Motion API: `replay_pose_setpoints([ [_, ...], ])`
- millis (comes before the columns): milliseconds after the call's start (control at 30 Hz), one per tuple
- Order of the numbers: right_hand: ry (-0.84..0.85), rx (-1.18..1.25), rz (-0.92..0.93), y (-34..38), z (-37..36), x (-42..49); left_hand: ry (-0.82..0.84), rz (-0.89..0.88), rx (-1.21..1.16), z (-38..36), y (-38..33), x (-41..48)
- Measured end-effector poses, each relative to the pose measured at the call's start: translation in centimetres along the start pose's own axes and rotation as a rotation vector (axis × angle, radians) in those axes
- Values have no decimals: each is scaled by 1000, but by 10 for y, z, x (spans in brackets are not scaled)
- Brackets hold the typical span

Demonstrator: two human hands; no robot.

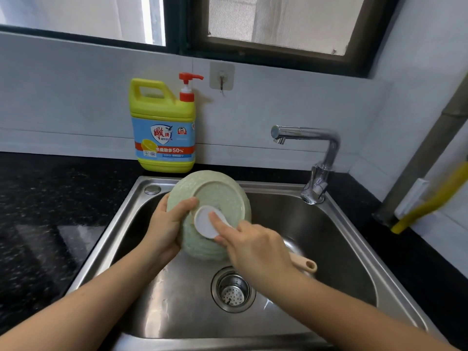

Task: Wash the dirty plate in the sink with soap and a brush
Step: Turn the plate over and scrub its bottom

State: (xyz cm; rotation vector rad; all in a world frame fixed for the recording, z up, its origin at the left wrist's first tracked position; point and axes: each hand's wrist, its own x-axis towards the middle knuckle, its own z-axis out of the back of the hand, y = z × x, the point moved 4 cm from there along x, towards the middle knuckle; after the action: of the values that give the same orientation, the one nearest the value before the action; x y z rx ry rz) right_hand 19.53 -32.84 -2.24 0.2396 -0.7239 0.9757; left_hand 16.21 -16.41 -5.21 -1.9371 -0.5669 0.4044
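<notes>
Two hands are scrubbing a green plate with a brush over the sink.

The left hand is gripping the plate by its left rim, thumb curled over the back, and is holding it tilted above the sink's back left part with the underside facing the camera. The right hand is clasping the brush, its forefinger lying straight along the white round head and pressing it against the plate's lower underside, while the beige handle end is sticking out behind the hand. A drain strainer is sitting in the sink floor below the hands. A yellow soap bottle with a red pump is standing at the back edge of the black counter, just behind the sink's back left corner. A chrome faucet is rising from the sink's back right corner.
</notes>
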Motion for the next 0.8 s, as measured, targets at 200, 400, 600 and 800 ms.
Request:
replay_pose_setpoints([
  [200,25,-102,74,-40,5,-17,-28,6,-14,0,-1,1],
  [400,-16,-191,-65,-66,6,17,10,20,1,-3,-2,1],
  [600,-50,-82,-103,-20,-1,43,48,29,8,-5,-3,-1],
  [800,12,88,-29,-8,5,27,20,32,-43,0,-1,1],
])
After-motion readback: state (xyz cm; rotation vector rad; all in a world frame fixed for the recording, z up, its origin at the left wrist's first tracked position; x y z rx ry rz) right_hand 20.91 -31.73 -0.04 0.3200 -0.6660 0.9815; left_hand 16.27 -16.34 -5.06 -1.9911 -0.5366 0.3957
